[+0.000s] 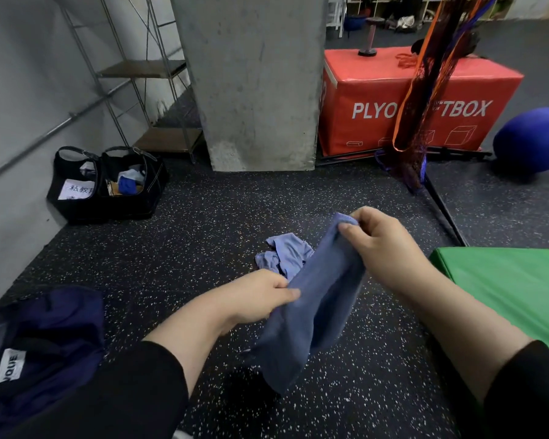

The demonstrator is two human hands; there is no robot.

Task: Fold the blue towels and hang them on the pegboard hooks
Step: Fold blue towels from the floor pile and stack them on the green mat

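Blue towel, soft and limp with a matte terry nap, hangs in a doubled drape above the speckled black rubber floor. It stretches between both hands: the left hand pinches its lower edge, the right hand grips the upper corner, fingers curled. A second towel lies crumpled on the floor just beyond.

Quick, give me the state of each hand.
Left hand: pinching the lower edge of the blue towel.
Right hand: pinching the same towel's top corner.
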